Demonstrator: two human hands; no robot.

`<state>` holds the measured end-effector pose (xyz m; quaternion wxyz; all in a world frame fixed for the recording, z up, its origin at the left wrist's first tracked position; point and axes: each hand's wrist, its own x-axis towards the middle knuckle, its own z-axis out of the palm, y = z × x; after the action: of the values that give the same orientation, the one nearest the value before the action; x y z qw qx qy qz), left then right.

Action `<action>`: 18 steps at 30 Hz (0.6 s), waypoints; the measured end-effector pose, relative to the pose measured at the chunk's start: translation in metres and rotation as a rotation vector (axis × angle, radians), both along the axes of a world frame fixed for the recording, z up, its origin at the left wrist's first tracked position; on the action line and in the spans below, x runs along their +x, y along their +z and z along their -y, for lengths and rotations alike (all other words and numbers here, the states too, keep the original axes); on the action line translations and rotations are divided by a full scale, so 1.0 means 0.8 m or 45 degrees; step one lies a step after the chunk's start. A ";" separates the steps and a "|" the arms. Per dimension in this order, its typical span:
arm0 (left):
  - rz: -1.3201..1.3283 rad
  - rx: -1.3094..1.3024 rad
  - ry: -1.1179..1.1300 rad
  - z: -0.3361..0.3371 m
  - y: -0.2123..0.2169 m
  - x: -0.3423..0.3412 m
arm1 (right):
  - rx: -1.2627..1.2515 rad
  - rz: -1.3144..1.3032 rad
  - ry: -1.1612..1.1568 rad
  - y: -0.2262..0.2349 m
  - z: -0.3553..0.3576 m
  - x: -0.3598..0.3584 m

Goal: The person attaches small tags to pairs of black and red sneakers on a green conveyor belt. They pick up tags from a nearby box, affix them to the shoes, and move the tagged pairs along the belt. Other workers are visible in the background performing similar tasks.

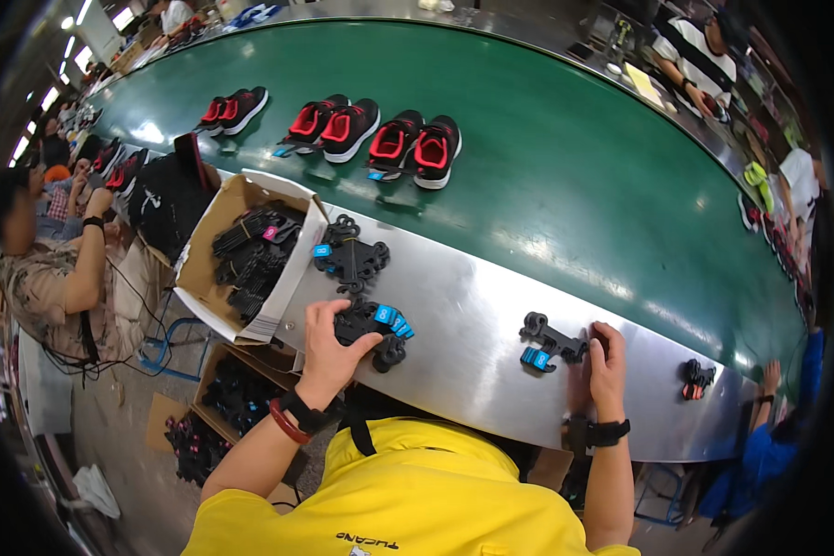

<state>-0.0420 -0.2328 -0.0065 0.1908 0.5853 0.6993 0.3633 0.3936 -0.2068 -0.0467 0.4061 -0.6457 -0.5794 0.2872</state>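
Note:
My left hand [329, 352] is curled around a bunch of black plastic shoe hangers [357, 322] with blue tags, thumb and fingers on either side of it, on the metal ledge. Just beyond lies another pile of black hangers [352, 258], also with a blue tag. My right hand [607, 366] stands on edge at the right end of a smaller hanger stack [551, 343] with blue tags. Its fingers are stretched out, and it seems to touch the stack's end without gripping it. Farther right sits a small hanger bundle [697, 378] with an orange tag.
A cardboard box [301, 264] of black hangers stands left of my left hand. Beyond the steel ledge [463, 371], three pairs of black-and-red shoes [347, 130] rest on a green belt [565, 167]. More hanger boxes [208, 431] are below. Co-workers [65, 269] sit left, with others across and right.

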 end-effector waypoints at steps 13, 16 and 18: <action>0.222 0.196 -0.202 -0.002 0.006 0.031 | 0.093 0.250 0.004 0.010 0.004 0.001; 0.291 0.255 -0.210 -0.003 0.007 0.048 | 0.072 0.231 0.000 0.013 -0.005 -0.007; 0.318 0.282 -0.228 -0.006 0.005 0.059 | 0.079 0.179 -0.039 0.016 -0.001 -0.013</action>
<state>0.0051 -0.2282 -0.0025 0.2421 0.6129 0.5710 0.4896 0.3835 -0.2057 -0.0337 0.3885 -0.6602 -0.6052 0.2166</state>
